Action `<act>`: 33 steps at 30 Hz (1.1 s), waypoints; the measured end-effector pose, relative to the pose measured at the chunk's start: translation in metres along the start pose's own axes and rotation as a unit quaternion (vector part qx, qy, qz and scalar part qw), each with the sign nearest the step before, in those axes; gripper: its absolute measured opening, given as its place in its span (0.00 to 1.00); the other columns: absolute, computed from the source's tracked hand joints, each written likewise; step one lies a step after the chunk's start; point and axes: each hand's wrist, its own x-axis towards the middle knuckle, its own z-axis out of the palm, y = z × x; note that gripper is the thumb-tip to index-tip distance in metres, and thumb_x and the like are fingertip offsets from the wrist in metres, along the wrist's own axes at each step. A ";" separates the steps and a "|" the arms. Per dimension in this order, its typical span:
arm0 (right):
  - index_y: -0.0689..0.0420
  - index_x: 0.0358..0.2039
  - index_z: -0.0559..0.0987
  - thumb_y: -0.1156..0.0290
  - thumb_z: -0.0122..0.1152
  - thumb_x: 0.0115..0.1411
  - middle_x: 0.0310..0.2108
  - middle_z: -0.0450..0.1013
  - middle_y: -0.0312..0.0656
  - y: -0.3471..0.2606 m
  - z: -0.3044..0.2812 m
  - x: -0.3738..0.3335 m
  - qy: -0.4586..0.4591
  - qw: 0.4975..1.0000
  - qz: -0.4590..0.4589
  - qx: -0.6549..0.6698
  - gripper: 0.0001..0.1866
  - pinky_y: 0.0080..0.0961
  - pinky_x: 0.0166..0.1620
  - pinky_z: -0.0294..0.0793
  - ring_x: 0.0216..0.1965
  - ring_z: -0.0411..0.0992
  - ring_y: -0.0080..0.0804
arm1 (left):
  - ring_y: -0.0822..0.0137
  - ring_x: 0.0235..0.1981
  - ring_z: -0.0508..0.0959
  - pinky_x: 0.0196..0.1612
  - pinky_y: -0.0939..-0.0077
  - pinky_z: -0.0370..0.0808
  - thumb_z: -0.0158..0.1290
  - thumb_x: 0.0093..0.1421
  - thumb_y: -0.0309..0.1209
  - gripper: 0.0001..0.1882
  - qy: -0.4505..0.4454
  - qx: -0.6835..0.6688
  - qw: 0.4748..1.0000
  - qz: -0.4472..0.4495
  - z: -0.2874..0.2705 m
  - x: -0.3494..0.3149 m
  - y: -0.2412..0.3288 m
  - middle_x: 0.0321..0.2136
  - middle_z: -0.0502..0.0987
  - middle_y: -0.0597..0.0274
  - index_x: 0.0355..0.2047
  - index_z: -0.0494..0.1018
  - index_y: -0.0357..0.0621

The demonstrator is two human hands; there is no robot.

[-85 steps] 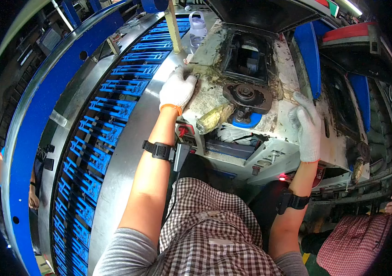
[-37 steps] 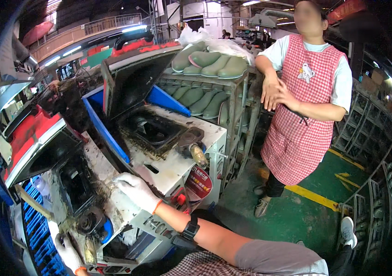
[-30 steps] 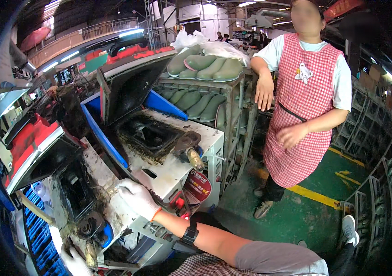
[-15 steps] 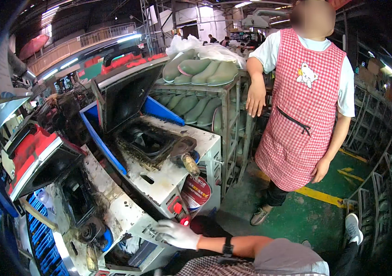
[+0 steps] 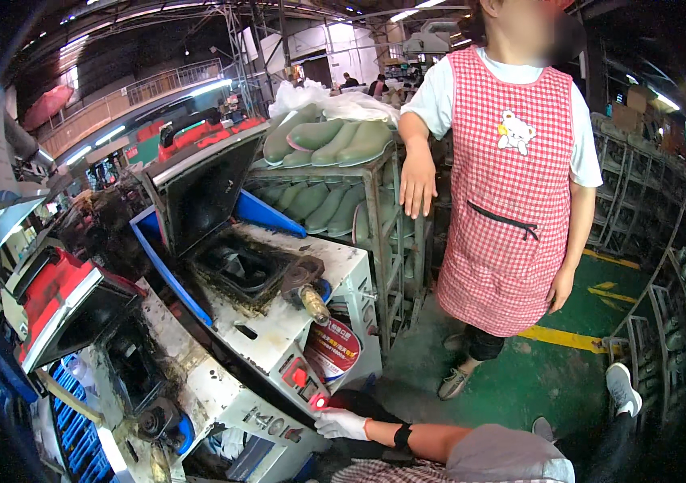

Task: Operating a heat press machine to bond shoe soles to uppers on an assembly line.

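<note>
My right hand [image 5: 343,424], in a white glove, reaches in from the lower right. Its fingers are stretched toward the lower front corner of the farther white machine [image 5: 341,278], right beneath a glowing red light [image 5: 320,402]. Whether the fingertips press on the panel there is too small to make out. Above the light sits a red switch [image 5: 300,376]. Brown drips and black grime coat the machine's top around a dark well, and its black-lined lid [image 5: 210,189] stands raised. My left hand is out of the picture.
A similar machine [image 5: 198,378] with a raised red lid [image 5: 57,294] stands nearer on the left. Behind, a metal rack [image 5: 382,233] holds several green boots [image 5: 327,141]. A person in a red checked apron [image 5: 512,177] leans by the rack, on a green floor [image 5: 472,402].
My right hand has left the nearer machine's front edge and moved right to the lit corner of the farther machine. The whole view has shifted slightly.
</note>
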 end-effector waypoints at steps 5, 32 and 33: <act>0.46 0.68 0.71 0.52 0.56 0.73 0.58 0.75 0.42 0.000 -0.004 -0.004 0.009 1.000 0.013 -0.010 0.26 0.38 0.63 0.71 0.58 0.73 0.37 | 0.49 0.55 0.77 0.61 0.61 0.73 0.42 0.73 0.33 0.18 0.086 -0.286 0.954 0.003 0.018 -0.010 0.018 0.53 0.81 0.47 0.50 0.80 0.39; 0.45 0.68 0.70 0.50 0.55 0.73 0.62 0.72 0.46 0.007 -0.002 0.004 0.004 0.997 0.041 -0.060 0.28 0.40 0.63 0.71 0.62 0.72 0.41 | 0.64 0.27 0.80 0.32 0.69 0.77 0.53 0.69 0.40 0.14 0.102 -0.482 0.862 -0.119 0.012 -0.030 0.036 0.30 0.82 0.59 0.38 0.81 0.42; 0.45 0.68 0.70 0.49 0.55 0.73 0.62 0.72 0.46 0.007 -0.004 0.003 0.005 0.997 0.042 -0.059 0.28 0.40 0.63 0.71 0.62 0.72 0.41 | 0.64 0.27 0.80 0.32 0.69 0.77 0.53 0.69 0.40 0.14 0.102 -0.482 0.862 -0.119 0.012 -0.032 0.041 0.30 0.82 0.59 0.38 0.81 0.42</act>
